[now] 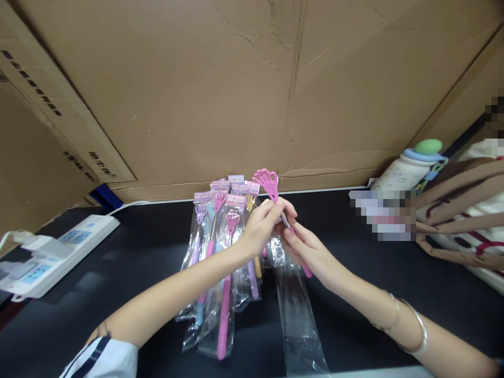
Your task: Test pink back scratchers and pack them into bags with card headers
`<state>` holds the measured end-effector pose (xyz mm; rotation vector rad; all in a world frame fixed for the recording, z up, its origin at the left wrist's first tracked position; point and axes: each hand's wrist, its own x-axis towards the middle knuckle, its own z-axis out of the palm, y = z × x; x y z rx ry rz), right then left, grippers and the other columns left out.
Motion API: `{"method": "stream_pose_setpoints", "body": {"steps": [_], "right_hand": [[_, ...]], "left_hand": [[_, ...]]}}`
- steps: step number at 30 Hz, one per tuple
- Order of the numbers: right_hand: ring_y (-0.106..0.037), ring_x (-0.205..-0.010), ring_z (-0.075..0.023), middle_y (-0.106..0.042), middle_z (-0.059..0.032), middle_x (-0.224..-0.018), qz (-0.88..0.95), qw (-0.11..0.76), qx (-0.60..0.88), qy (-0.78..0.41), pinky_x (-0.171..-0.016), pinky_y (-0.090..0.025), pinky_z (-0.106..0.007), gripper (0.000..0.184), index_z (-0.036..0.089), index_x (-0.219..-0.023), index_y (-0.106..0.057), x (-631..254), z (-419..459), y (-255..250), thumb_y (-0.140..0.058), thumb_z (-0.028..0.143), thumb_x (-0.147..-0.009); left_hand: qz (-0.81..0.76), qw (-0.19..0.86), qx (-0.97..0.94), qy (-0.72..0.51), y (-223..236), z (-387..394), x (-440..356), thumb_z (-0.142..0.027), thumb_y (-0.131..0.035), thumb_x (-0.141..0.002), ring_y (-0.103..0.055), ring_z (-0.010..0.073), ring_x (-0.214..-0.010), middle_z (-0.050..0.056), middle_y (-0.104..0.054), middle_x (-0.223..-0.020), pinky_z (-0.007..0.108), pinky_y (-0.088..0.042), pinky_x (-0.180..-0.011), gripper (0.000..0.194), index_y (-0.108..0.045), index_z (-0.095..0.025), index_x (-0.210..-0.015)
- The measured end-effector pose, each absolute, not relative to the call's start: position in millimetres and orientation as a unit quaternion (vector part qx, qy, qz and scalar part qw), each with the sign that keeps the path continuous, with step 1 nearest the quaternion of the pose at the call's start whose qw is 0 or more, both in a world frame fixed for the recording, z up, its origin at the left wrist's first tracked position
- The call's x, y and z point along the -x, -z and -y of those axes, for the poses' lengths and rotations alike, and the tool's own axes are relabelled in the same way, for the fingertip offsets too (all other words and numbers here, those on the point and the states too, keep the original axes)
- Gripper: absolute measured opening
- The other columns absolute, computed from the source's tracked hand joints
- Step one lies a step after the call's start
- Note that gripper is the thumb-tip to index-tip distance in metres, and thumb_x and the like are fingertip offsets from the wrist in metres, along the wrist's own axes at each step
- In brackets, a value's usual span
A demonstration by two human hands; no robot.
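Observation:
A pink back scratcher (pixel 268 182) with a hand-shaped head and a metal shaft is held up over the black table. My left hand (pixel 263 224) pinches it just below the head. Lower down, my right hand (pixel 307 242) closes around the shaft, and the pink handle end sticks out beneath. A clear plastic bag (pixel 297 320) hangs or lies below my right hand, reaching toward the table's front edge; whether the hand grips it too is hidden. Beside my left forearm lies a pile of bagged back scratchers (pixel 224 315) in pink, purple, blue and yellow.
A white power strip (pixel 74 252) with plugs lies at the left. Cardboard (pixel 205 94) stands along the back of the black table (pixel 149 247). At the right are a white bottle (pixel 405 170) with a green-topped lid and a co-worker's striped sleeve (pixel 464 205).

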<state>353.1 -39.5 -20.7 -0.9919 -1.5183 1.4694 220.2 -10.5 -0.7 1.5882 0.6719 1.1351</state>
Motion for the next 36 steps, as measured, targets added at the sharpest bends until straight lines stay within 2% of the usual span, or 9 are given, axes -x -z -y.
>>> {"method": "stream_pose_setpoints", "body": {"steps": [7,14,17,20,23,26,31,34,36], "right_hand": [[-0.014,-0.039,-0.0024,-0.019,0.011,-0.052,0.561,0.359,0.337,-0.665,-0.034,-0.011,-0.016,0.034,0.021,-0.097,-0.044,-351,67,10,-0.045,0.053,-0.088],[-0.013,-0.037,-0.0031,-0.018,0.0115,-0.052,0.563,0.335,0.365,-0.661,-0.033,-0.011,-0.016,0.034,0.023,-0.102,-0.042,-357,78,20,-0.04,0.054,-0.089],[-0.017,-0.043,-0.0037,-0.02,0.0093,-0.057,0.587,0.343,0.396,-0.618,-0.036,-0.012,-0.017,0.033,0.021,-0.096,-0.044,-364,75,30,-0.041,0.053,-0.089],[-0.02,-0.048,-0.0048,-0.023,0.0071,-0.061,0.612,0.344,0.415,-0.579,-0.04,-0.015,-0.018,0.033,0.02,-0.096,-0.047,-367,76,32,-0.041,0.052,-0.09],[-0.023,-0.05,-0.0059,-0.028,0.0059,-0.063,0.618,0.358,0.416,-0.564,-0.042,-0.019,-0.018,0.036,0.021,-0.105,-0.048,-364,79,29,-0.041,0.052,-0.089],[-0.027,-0.05,-0.0069,-0.034,0.0054,-0.063,0.618,0.368,0.418,-0.555,-0.044,-0.024,-0.019,0.038,0.023,-0.114,-0.045,-362,78,25,-0.04,0.052,-0.09],[-0.047,-0.061,-0.0099,-0.051,0.0018,-0.071,0.744,0.306,0.456,-0.382,-0.056,-0.036,-0.021,0.03,0.021,-0.099,-0.051,-378,63,12,-0.036,0.046,-0.092],[-0.052,-0.057,-0.0118,-0.056,0.0016,-0.066,0.808,0.192,0.527,-0.181,-0.052,-0.033,-0.022,0.027,0.021,-0.09,-0.052,-383,55,5,-0.034,0.041,-0.093],[-0.054,-0.051,-0.0134,-0.059,0.0004,-0.064,0.827,0.131,0.544,-0.048,-0.047,-0.026,-0.023,0.025,0.02,-0.089,-0.052,-377,54,4,-0.034,0.037,-0.093]], "left_hand": [[-0.339,0.5,-0.587,-0.539,-26,13,-207,-0.053,-0.021,-0.094,-0.039,0.0085,-0.05,-0.002,-0.044,-0.064,0.022,-0.039,-0.046,0.041,-0.03,-0.021,-0.07],[-0.355,0.461,-0.595,-0.554,-28,6,-201,-0.048,-0.012,-0.096,-0.054,0.012,-0.065,-0.003,-0.038,-0.059,0.029,-0.05,-0.074,0.039,-0.027,-0.022,-0.071],[-0.329,0.481,-0.588,-0.562,-14,8,-205,-0.046,-0.016,-0.097,-0.059,0.0128,-0.071,-0.002,-0.048,-0.059,0.032,-0.05,-0.08,0.037,-0.03,-0.022,-0.072],[-0.309,0.511,-0.605,-0.527,-1,21,-209,-0.047,-0.017,-0.096,-0.062,0.0164,-0.086,0.004,-0.066,-0.085,0.033,-0.051,-0.075,0.04,-0.044,-0.021,-0.084],[-0.281,0.526,-0.662,-0.454,4,35,-214,-0.047,-0.016,-0.096,-0.059,0.02,-0.102,0.006,-0.061,-0.121,0.034,-0.051,-0.074,0.046,-0.053,-0.022,-0.108],[-0.245,0.508,-0.719,-0.407,6,39,-214,-0.04,-0.014,-0.098,-0.052,0.0194,-0.118,0.004,-0.054,-0.131,0.037,-0.048,-0.088,0.045,-0.048,-0.027,-0.124],[-0.299,0.288,-0.859,-0.299,4,32,-184,-0.032,-0.032,-0.096,-0.053,0.0197,-0.114,0.004,-0.061,-0.122,0.04,-0.044,-0.093,0.033,-0.055,-0.027,-0.119],[-0.295,0.078,-0.915,-0.263,-4,38,-164,-0.026,-0.041,-0.092,-0.061,0.0161,-0.083,0.0,-0.069,-0.087,0.03,-0.048,-0.074,0.024,-0.065,-0.024,-0.096],[-0.269,-0.072,-0.92,-0.275,-9,45,-159,-0.021,-0.042,-0.091,-0.06,0.016,-0.084,0.001,-0.069,-0.086,0.028,-0.046,-0.074,0.023,-0.064,-0.024,-0.099]]}}
